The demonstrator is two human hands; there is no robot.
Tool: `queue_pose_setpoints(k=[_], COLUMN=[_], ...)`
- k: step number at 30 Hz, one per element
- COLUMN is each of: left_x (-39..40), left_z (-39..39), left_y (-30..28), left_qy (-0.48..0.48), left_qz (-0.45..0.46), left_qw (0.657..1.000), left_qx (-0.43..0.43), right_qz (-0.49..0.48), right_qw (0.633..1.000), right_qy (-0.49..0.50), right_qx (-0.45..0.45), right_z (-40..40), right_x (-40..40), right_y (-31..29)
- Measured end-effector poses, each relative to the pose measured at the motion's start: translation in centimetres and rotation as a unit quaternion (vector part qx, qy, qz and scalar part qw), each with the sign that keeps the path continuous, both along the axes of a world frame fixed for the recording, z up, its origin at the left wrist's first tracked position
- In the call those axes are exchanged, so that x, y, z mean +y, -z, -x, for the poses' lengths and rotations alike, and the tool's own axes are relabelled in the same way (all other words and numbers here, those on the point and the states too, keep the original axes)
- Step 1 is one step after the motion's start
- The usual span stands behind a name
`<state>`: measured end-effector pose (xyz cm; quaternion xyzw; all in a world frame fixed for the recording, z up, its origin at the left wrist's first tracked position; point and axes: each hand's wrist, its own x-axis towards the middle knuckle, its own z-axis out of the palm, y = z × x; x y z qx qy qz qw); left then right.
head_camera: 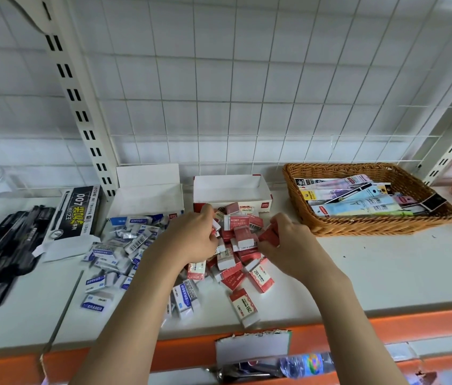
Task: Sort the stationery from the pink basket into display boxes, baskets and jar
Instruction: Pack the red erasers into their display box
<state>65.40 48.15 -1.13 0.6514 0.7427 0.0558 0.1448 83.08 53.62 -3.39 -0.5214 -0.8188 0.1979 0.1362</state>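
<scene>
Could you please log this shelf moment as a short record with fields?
left hand: gathering red erasers from the loose pile
right hand: gripping a red eraser
red display box: open behind the pile, looks empty
blue erasers: scattered left of the red ones
white box: open behind them
wicker basket: at right, holds flat packets
black pens: piled far left

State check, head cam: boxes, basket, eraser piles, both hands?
red display box: open, looks empty
white display box: open, looks empty
wicker basket: holds flat packets
red erasers: loose pile on shelf
blue erasers: loose pile on shelf
left hand: gripping red erasers
right hand: gripping red erasers
</scene>
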Motion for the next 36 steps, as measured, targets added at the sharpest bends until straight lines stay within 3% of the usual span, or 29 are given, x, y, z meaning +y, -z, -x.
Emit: queue_pose_setpoints(k=[4,8,11,18,21,25,31,36], left_x=[0.0,0.0,-0.1,-1.7,-2.0,-1.6,-1.9,-1.7], left_z=[-0.1,-0.4,-0.1,-0.7,-0.9,-1.2,-0.7,-0.3], left_y=[0.4,0.2,0.0,-0.8,-0.9,-0.1,0.2,-1.0], left_qy=[0.011,0.018,0.011,0.025,0.04,0.051,0.046,0.009], left_qz=[-0.005,-0.021,-0.005,-0.055,-0.001,0.04,0.011,-0.101], left_qw=[1.0,0.999,0.996,0.995,0.998,0.997,0.998,0.986], left_qx=[0.008,-0.045,-0.085,-0.076,-0.058,-0.032,-0.05,-0.13], right_qz=[0.004,0.008,-0.021,-0.087,-0.115,-0.038,-0.017,-0.063], right_qw=[1.0,0.999,0.999,0.995,0.993,0.998,1.0,0.997], right_qy=[0.017,0.02,0.026,0.035,-0.01,-0.022,-0.013,0.0], right_qx=[0.024,0.04,0.041,0.043,0.022,-0.041,-0.022,0.045], right_z=[-0.7,-2.0,-2.6,-1.9,-1.5,-1.0,-1.5,-1.8], right_x=[-0.4,-0.8,-0.9,-0.5,-0.4,-0.8,-0.7,-0.8], right_y=[0.4,0.7,0.8,0.7,0.4,0.8,0.8,0.1])
